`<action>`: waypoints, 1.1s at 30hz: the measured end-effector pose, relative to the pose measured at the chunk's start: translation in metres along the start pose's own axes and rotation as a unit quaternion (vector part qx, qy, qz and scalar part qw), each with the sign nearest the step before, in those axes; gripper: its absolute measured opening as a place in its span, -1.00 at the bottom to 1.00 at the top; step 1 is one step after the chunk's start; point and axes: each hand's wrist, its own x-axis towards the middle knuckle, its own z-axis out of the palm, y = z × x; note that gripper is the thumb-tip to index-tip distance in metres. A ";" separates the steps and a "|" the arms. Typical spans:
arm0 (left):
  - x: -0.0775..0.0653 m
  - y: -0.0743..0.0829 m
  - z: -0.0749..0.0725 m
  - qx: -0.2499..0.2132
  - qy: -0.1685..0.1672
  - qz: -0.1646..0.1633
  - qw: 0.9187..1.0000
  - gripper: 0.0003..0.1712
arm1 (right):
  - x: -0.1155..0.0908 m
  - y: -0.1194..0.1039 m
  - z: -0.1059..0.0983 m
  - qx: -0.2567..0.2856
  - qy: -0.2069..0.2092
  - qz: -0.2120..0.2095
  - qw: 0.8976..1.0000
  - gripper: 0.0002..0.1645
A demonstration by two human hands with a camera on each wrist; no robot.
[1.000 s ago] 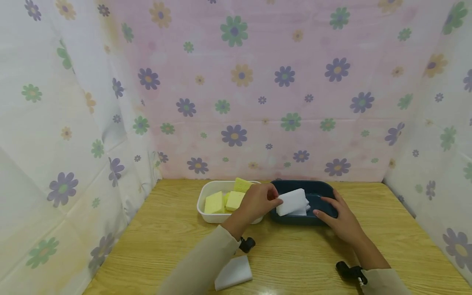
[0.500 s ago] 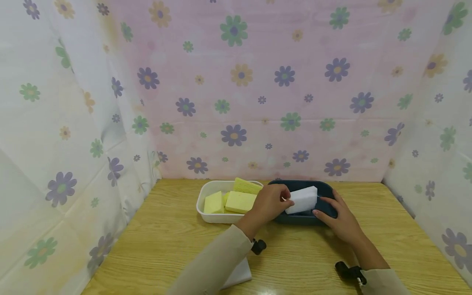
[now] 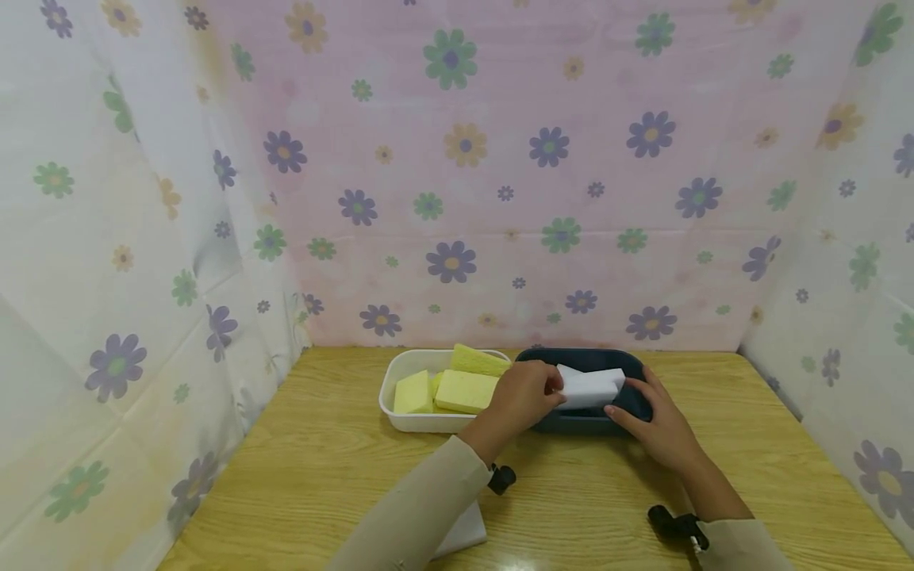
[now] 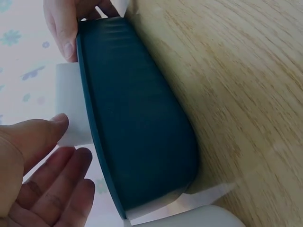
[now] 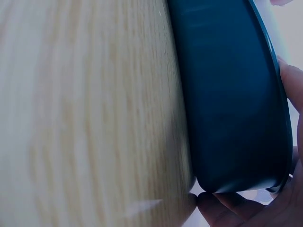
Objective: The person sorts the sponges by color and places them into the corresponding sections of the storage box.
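In the head view my left hand (image 3: 524, 392) pinches the left end of a smooth white sponge-like block (image 3: 589, 393) inside the dark blue bin (image 3: 585, 427). Another white piece shows just behind that block. The left wrist view has my thumb against the white block (image 4: 73, 104), which stands out past the bin's rim; the other fingers are bent below it. My right hand (image 3: 660, 416) grips the bin's right end, with the thumb at the front rim. In the right wrist view, fingertips (image 5: 225, 208) bear on the outside of the bin (image 5: 236, 104).
A white bin (image 3: 407, 423) with several yellow sponges (image 3: 467, 391) stands directly left of the blue one. A flat white piece (image 3: 466, 531) lies on the wooden table (image 3: 571, 507), partly hidden by my left sleeve. Flowered cloth (image 3: 500, 198) closes off the back and sides.
My left hand has moved right with the white block, tilting it flatter and lower into the blue bin. The yellow sponges show more. My right hand stays at the bin's end.
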 end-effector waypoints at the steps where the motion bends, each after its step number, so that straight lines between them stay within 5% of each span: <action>1: 0.000 0.000 0.000 0.007 -0.003 0.001 1.000 -0.82 | 0.000 0.000 0.000 -0.001 0.000 0.001 1.000 0.10; 13: -0.006 -0.001 -0.001 0.032 -0.041 -0.020 0.998 -0.87 | 0.001 0.001 0.001 -0.003 -0.002 0.002 1.000 0.12; 24: -0.005 -0.004 0.000 0.064 -0.015 -0.003 0.998 -0.69 | 0.000 0.003 0.002 -0.014 0.005 -0.011 1.000 -0.23; 33: -0.003 -0.007 -0.002 0.059 -0.007 -0.007 0.998 -0.68 | 0.000 0.003 0.002 -0.020 0.002 -0.015 1.000 -0.23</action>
